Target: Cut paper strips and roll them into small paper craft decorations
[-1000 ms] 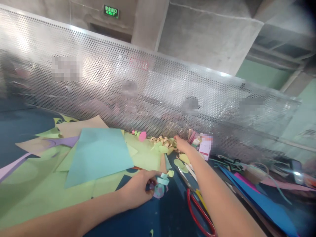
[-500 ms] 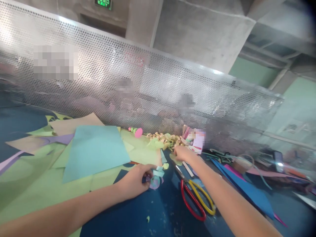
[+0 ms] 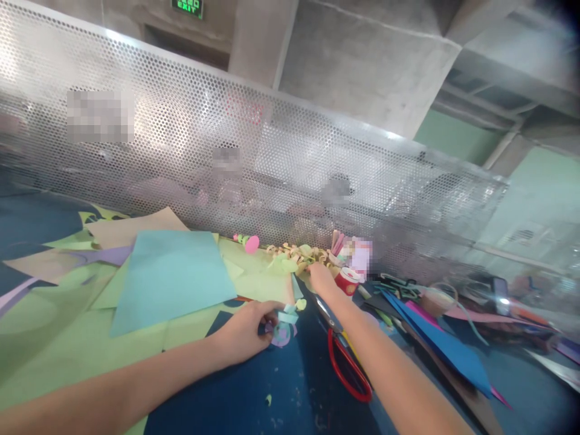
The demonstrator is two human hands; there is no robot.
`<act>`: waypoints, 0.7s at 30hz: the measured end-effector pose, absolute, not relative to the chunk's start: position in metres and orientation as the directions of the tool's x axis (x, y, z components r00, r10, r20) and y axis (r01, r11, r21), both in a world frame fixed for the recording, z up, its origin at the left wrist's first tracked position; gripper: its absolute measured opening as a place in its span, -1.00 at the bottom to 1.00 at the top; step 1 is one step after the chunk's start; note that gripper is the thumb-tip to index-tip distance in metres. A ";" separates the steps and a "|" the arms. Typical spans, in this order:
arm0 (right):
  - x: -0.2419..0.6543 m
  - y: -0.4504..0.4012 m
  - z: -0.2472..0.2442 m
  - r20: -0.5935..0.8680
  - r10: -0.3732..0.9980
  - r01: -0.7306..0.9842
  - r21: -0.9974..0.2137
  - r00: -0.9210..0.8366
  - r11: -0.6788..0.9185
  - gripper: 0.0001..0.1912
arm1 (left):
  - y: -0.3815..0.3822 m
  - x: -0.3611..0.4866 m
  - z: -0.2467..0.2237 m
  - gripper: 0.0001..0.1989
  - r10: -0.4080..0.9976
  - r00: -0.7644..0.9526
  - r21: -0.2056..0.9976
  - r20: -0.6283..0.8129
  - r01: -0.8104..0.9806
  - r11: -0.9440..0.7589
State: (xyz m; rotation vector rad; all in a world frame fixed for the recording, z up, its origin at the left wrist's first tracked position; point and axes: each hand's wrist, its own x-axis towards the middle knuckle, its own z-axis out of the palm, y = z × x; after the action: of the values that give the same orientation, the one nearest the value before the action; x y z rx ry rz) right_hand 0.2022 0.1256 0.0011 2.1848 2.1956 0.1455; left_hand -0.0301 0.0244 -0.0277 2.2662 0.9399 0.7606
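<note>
A small paper craft (image 3: 281, 333) made of light blue and purple rings, with a pale yellow-green piece at its top, stands on the dark blue table. My left hand (image 3: 248, 327) pinches its left side. At the pile of small curled paper strips (image 3: 301, 254), my right hand (image 3: 322, 281) reaches in with its fingers bent together; whatever they grip is hidden. Beneath my right forearm lie scissors (image 3: 348, 371) with a red and a yellow handle, partly covered by the arm. A red paper cup (image 3: 348, 281) stands just right of my right hand.
Light blue paper (image 3: 174, 278) lies over green sheets (image 3: 58, 350) on the left. Behind the pile rises a perforated metal screen (image 3: 281, 163). A pink and green paper piece (image 3: 250, 243) sits near it. To the right are blue paper (image 3: 446, 341) and a phone-like device (image 3: 501, 290).
My right hand has shifted slightly left along the paper strips, uncovering the red cup. Its forearm now covers more of the yellow scissor handle. My left hand stays on the paper craft.
</note>
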 end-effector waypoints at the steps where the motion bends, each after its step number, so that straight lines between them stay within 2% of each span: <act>1: 0.201 0.126 0.002 0.052 0.999 0.996 0.087 -0.004 -0.001 -0.70 | 0.024 -0.030 -0.027 -0.44 0.757 0.590 0.678 0.280 0.437 -0.591; 5: 0.204 0.126 0.013 0.027 0.999 0.999 0.039 -0.019 0.018 -0.72 | 0.024 -0.030 -0.026 -0.44 0.757 0.594 0.686 0.272 0.432 -0.585; 12: 0.216 0.109 0.023 -0.174 0.981 0.996 -0.014 -0.087 0.086 -0.73 | 0.025 -0.031 -0.027 -0.44 0.762 0.587 0.694 0.274 0.428 -0.579; 17: 0.208 0.111 0.004 -0.181 0.978 0.995 -0.001 -0.101 0.102 -0.73 | 0.025 -0.030 -0.026 -0.45 0.760 0.589 0.697 0.276 0.421 -0.580; 21: 0.200 0.128 -0.006 -0.133 0.990 0.999 0.002 -0.049 0.050 -0.70 | 0.023 -0.031 -0.026 -0.46 0.758 0.592 0.692 0.273 0.426 -0.583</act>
State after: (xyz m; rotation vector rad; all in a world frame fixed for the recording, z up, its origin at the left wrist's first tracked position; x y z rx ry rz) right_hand 0.2000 0.1276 -0.0061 2.0960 2.2021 -0.1378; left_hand -0.0305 0.0234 -0.0259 2.2469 0.9357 0.7563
